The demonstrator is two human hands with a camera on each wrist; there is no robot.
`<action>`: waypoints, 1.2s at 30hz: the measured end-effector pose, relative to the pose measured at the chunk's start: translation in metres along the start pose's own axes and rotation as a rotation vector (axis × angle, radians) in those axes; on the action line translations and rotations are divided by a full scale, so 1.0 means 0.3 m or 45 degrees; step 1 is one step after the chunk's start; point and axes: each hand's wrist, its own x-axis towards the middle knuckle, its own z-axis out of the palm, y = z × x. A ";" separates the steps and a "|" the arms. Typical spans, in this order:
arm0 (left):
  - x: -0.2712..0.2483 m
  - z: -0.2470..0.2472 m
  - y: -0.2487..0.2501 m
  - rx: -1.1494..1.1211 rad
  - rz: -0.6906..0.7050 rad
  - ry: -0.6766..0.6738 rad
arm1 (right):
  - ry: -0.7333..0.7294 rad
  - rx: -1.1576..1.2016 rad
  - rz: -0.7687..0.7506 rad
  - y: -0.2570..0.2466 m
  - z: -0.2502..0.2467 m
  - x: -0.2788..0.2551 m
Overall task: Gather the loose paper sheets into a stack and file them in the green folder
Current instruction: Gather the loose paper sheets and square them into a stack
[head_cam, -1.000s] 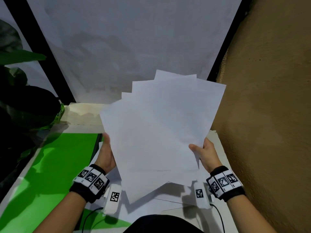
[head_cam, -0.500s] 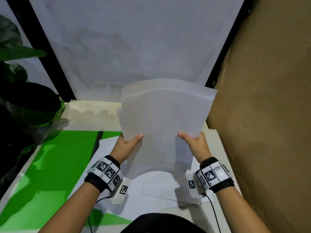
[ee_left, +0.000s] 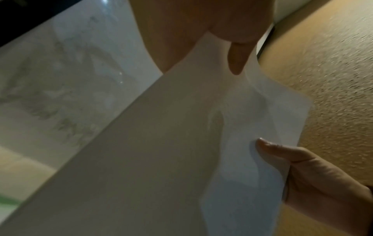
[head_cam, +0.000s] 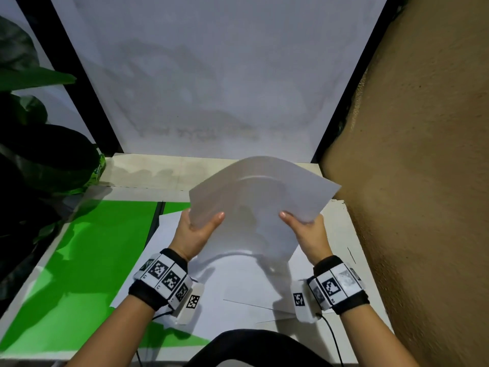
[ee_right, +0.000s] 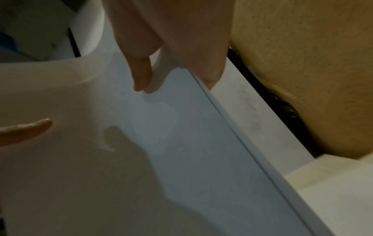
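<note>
A stack of white paper sheets is held above the table, bowed upward in the middle. My left hand grips its left edge, thumb on top, and my right hand grips its right edge the same way. The left wrist view shows the stack with my left thumb on it and the right hand pinching the far edge. The aligned sheet edges show in the right wrist view. The open green folder lies flat at the left, with more loose white sheets lying beneath my hands.
A tan textured wall stands close on the right. A white panel with black frame bars rises behind the table. Dark plant leaves crowd the left edge. The pale table surface shows to the right of the sheets.
The fanned sheets have been squared into one bowed stack and lowered toward the table. Both hands moved inward and now grip it closer together.
</note>
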 end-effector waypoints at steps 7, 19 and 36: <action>0.001 -0.018 -0.022 -0.035 0.030 -0.111 | -0.006 -0.010 -0.002 0.007 -0.025 0.021; 0.000 -0.033 0.014 -0.122 0.068 -0.146 | -0.071 -0.051 0.038 -0.004 -0.029 0.057; 0.013 0.022 0.139 -0.137 0.155 -0.074 | 0.109 0.221 -0.052 -0.121 0.042 0.076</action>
